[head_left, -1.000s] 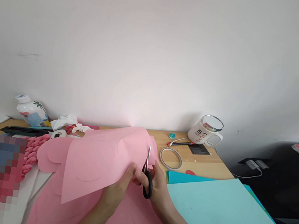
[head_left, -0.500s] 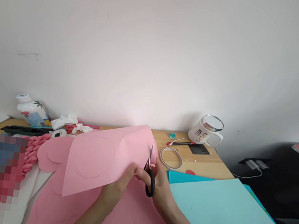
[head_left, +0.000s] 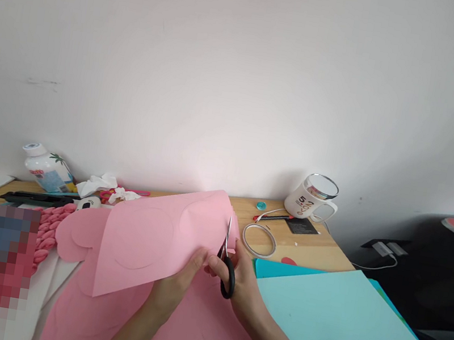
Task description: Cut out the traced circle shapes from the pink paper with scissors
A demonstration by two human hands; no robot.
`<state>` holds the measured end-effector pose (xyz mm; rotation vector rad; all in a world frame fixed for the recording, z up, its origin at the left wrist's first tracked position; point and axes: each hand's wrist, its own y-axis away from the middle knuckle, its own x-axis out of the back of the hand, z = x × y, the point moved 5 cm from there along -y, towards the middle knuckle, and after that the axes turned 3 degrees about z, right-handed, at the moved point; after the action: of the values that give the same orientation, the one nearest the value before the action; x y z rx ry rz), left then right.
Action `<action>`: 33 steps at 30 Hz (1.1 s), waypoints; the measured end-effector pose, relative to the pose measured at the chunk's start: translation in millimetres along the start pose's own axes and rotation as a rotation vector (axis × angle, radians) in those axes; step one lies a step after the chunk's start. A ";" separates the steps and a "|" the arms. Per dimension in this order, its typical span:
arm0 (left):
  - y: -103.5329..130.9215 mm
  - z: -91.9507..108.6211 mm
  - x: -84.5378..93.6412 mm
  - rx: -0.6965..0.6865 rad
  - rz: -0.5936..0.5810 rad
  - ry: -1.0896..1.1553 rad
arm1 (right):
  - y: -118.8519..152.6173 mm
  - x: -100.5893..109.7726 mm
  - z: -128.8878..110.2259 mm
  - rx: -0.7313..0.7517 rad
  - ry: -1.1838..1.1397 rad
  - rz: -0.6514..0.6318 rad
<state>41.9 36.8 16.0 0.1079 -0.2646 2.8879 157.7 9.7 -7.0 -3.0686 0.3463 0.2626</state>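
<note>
A sheet of pink paper (head_left: 139,236) with rounded pencil outlines is raised and curled over at its right end. My left hand (head_left: 181,280) grips its lower edge, thumb on top and the other fingers hidden beneath. My right hand (head_left: 239,278) is closed on black-handled scissors (head_left: 229,276), whose blades point upward at the sheet's right end. The tips of the two hands nearly meet. Below the raised sheet lie more pink paper (head_left: 201,332) and rounded pink cut-outs (head_left: 76,235).
Light-blue paper (head_left: 341,320) lies at the right. A white mug (head_left: 305,202), a ring of tape (head_left: 259,240), a red-and-black pen (head_left: 273,218) and a dark card (head_left: 302,226) are behind it. At the left stand a white bottle (head_left: 48,167) and crumpled tissue (head_left: 98,184).
Almost nothing differs. The whole view has shifted by a few pixels, and both hands keep their places on the pink paper and the scissors.
</note>
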 end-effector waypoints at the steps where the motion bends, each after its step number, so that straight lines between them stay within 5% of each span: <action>1: -0.1 0.3 -1.4 0.005 -0.027 0.014 | 0.1 0.1 0.0 -0.007 0.000 0.004; 7: 0.6 -1.6 2.6 0.021 0.139 0.105 | 1.5 -0.4 -2.2 -0.033 -0.026 0.013; 15: -1.5 8.4 -2.3 0.019 0.025 0.116 | 1.7 -1.5 -8.6 -0.019 0.017 0.009; 33: 1.5 -1.5 7.6 -0.027 0.180 0.087 | 4.2 -8.5 2.5 -0.053 -0.131 -0.029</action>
<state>34.1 37.4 15.0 -0.0492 -0.3115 3.0562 148.2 7.7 -8.2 -3.0845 0.2924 0.4768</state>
